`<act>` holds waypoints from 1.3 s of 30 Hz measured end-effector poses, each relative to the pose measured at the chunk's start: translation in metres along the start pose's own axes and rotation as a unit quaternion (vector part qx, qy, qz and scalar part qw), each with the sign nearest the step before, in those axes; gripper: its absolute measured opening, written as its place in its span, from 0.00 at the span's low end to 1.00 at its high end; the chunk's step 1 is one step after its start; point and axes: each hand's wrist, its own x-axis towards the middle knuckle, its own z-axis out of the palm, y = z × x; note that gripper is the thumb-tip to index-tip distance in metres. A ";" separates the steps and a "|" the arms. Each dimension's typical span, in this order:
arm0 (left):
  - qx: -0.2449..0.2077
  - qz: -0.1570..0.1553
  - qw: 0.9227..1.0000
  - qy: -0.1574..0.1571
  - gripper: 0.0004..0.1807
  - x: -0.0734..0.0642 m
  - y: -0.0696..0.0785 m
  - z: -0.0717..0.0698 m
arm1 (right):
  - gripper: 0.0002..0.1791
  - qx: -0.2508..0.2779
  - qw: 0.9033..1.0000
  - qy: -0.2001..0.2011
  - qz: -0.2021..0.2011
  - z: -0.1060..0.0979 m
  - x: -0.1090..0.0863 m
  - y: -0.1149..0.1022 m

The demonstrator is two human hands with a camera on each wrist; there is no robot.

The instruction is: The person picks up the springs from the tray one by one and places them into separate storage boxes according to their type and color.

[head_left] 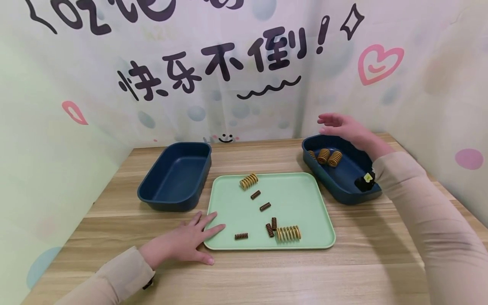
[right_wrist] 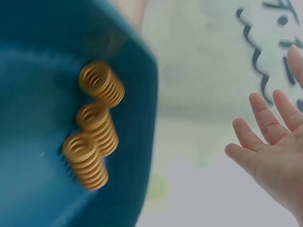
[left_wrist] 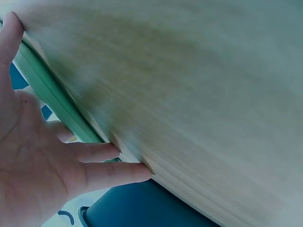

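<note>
My left hand (head_left: 182,240) rests with spread fingers at the lower left corner of a light green tray (head_left: 232,212), its fingertips over the rim. Above the far end of the right blue bin (head_left: 343,186) hangs my right hand (head_left: 348,129), fingers loosely extended and holding nothing. Three golden coil springs (right_wrist: 97,130) lie together inside that bin. On the tray, one golden spring (head_left: 249,181) lies near the far edge and another golden spring (head_left: 288,233) near the front edge. Several small dark brown springs, among them a front-left dark spring (head_left: 241,236), are scattered between them.
A second blue bin (head_left: 175,203) stands left of the tray with nothing inside. All sit on a wood-grain table (head_left: 244,279). A printed curtain (head_left: 259,114) hangs right behind the table.
</note>
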 end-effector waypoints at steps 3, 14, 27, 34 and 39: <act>-0.002 0.001 1.000 0.001 0.47 0.000 0.000 -0.001 | 0.32 -0.012 1.000 -0.007 -0.019 0.009 -0.004 -0.014; -0.002 0.002 1.000 0.000 0.47 -0.001 0.000 0.000 | 0.31 -0.028 0.989 -0.109 -0.100 0.051 -0.019 -0.042; -0.001 0.001 1.000 0.002 0.47 0.000 -0.002 0.000 | 0.30 -0.062 0.958 -0.226 -0.165 0.088 -0.030 -0.035; 0.004 0.000 1.000 0.002 0.47 0.001 -0.001 0.000 | 0.29 -0.082 0.922 -0.316 -0.207 0.106 -0.037 -0.027; 0.001 0.002 1.000 0.000 0.47 0.001 -0.001 -0.001 | 0.30 -0.080 0.888 -0.405 -0.204 0.118 -0.042 -0.017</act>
